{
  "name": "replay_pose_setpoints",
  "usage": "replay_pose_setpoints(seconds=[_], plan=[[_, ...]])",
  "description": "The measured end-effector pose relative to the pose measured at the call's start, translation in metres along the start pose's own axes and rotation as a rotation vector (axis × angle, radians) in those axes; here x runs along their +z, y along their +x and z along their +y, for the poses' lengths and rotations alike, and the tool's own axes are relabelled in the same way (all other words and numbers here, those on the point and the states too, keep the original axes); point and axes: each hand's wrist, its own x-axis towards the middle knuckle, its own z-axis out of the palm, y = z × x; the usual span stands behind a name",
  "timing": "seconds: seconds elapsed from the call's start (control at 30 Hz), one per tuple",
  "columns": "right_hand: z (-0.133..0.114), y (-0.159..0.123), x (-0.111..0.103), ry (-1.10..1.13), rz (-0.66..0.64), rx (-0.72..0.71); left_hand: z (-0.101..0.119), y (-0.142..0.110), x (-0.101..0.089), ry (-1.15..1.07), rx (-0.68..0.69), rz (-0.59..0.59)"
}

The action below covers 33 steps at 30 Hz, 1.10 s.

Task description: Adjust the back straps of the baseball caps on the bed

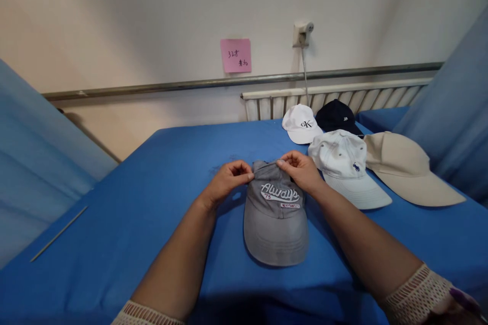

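A grey baseball cap (pixel 276 228) with white "Always" lettering lies on the blue-covered table, its brim toward me. My left hand (pixel 231 177) pinches the left side of its crown between thumb and fingers. At the top right of the crown, my right hand (pixel 299 167) grips the fabric the same way. The crown looks slightly folded between both hands. Just right of my right hand sits a pale cap (pixel 341 157) with a small dark horse logo. The back of the grey cap is hidden.
Behind stand a white cap (pixel 301 122) and a black cap (pixel 335 114); a beige long-brimmed cap (pixel 404 162) is at right. A thin stick (pixel 59 233) lies on the blue cover (pixel 152 203) at left. A metal rail (pixel 171 86) and radiator (pixel 274 104) line the wall.
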Motion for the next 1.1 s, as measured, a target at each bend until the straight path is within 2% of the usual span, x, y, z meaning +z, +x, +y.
replay_pose_setpoints(seconds=[0.1,0.23,0.33,0.4,0.5,0.57,0.7,0.77,0.93,1.0,1.1], plan=[[-0.001,-0.002,0.003,-0.033,0.013,-0.023,0.0,0.001,0.0,0.002,0.025,0.066],[-0.009,-0.009,0.009,-0.096,0.009,-0.091,0.005,0.004,0.016,0.223,0.171,0.235],[-0.014,-0.013,0.013,-0.127,-0.025,-0.134,0.01,0.007,0.033,0.434,0.277,0.178],[-0.016,-0.013,0.013,-0.062,-0.042,-0.125,0.01,0.011,0.042,0.503,0.308,0.162],[-0.017,-0.006,0.004,0.054,-0.006,-0.067,0.005,0.017,0.045,0.488,0.289,0.245],[-0.016,0.001,-0.008,0.043,0.02,-0.05,0.001,0.019,0.042,0.431,0.255,0.311],[-0.011,0.01,-0.03,-0.114,-0.153,-0.03,-0.004,0.02,0.036,0.339,0.185,0.399],[-0.006,0.011,-0.032,-0.206,-0.206,-0.061,-0.005,0.019,0.035,0.324,0.176,0.409],[0.0,0.01,-0.021,-0.311,-0.253,-0.203,-0.007,0.019,0.035,0.319,0.19,0.42],[-0.003,0.01,-0.02,-0.339,-0.21,-0.232,-0.008,0.019,0.036,0.328,0.197,0.437],[-0.011,0.011,-0.025,-0.348,-0.063,-0.24,-0.008,0.019,0.036,0.346,0.2,0.457]])
